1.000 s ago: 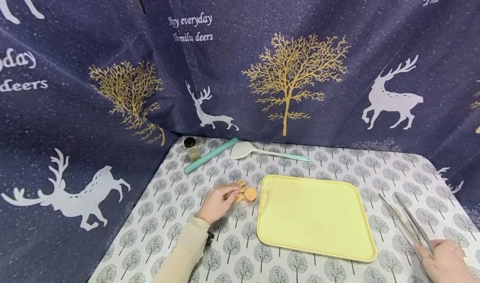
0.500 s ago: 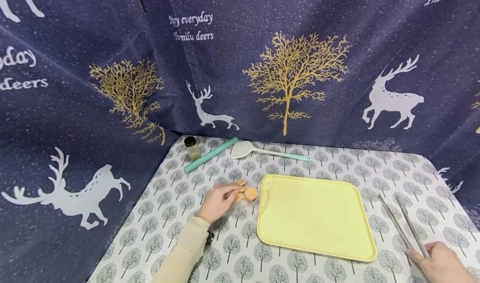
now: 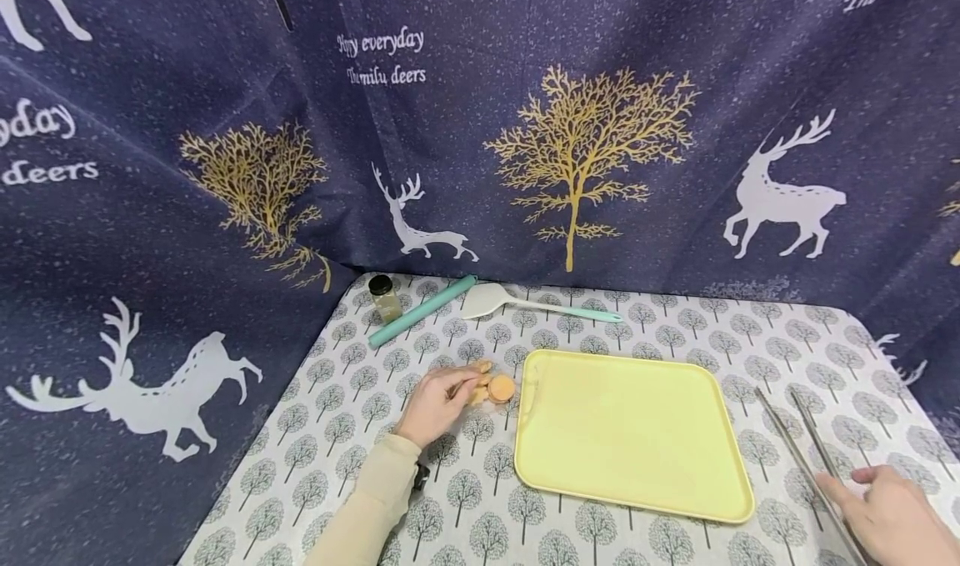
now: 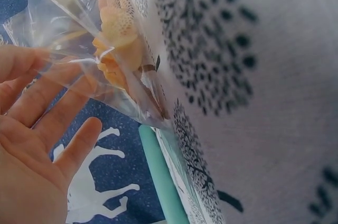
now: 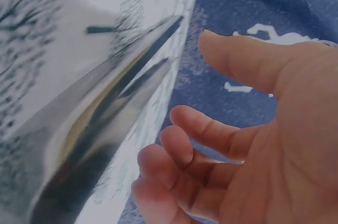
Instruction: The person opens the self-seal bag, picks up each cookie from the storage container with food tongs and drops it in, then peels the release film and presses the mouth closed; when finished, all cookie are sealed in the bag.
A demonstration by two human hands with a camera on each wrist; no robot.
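My left hand (image 3: pixel 437 403) pinches the edge of a clear plastic bag (image 4: pixel 63 28) between thumb and fingers, left of the tray. Inside the bag lie several orange-yellow pieces (image 4: pixel 119 36), at least one round and flat; I cannot tell their kind. At the right, metal tongs (image 3: pixel 787 439) lie on the cloth with their two arms spread and tips pointing away. My right hand (image 3: pixel 888 508) is beside their near end, which it partly hides in the head view. In the right wrist view its fingers (image 5: pixel 158 163) are loosely bent, apart from the tongs, holding nothing.
A yellow tray (image 3: pixel 622 437) lies between the hands. Behind stand or lie a black-lidded jar (image 3: pixel 385 299), a teal rod (image 3: pixel 423 312) and a white spatula (image 3: pixel 487 299) with a teal handle. A dark blue deer-print curtain (image 3: pixel 450 132) hangs beyond the table.
My right hand held the tongs half a second ago and has now let go of them. The left hand stays on the bag without visible movement.
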